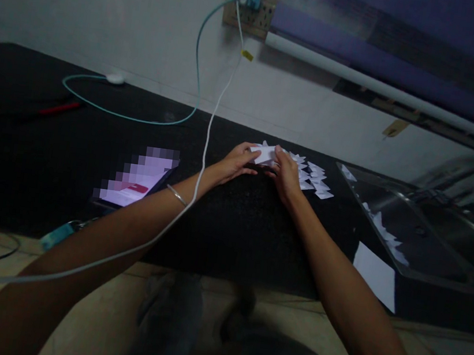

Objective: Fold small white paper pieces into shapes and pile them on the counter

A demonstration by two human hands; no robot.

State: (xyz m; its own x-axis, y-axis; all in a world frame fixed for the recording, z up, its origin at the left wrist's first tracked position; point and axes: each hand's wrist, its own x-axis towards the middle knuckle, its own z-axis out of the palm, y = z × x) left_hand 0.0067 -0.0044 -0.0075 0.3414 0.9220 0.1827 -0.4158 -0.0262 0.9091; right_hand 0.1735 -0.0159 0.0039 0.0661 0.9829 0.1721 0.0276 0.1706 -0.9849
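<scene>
Between my two hands is a folded piece of white paper (265, 155), held just above the black counter. My left hand (237, 163) grips its left end, with the thumb on top and the fingers beneath. On its right end, my right hand (285, 171) is closed in a similar pinch. Right behind and beside my right hand lie several small folded white paper pieces (316, 176), grouped on the counter. Some of that group is hidden by my hands.
A lit phone (140, 182) and a teal key fob (57, 235) lie left. White paper sheets (376, 275) rest by the steel sink (421, 237), with more folded pieces along its rim. A white cable (207, 139) hangs from the wall socket (264, 18) across my left forearm.
</scene>
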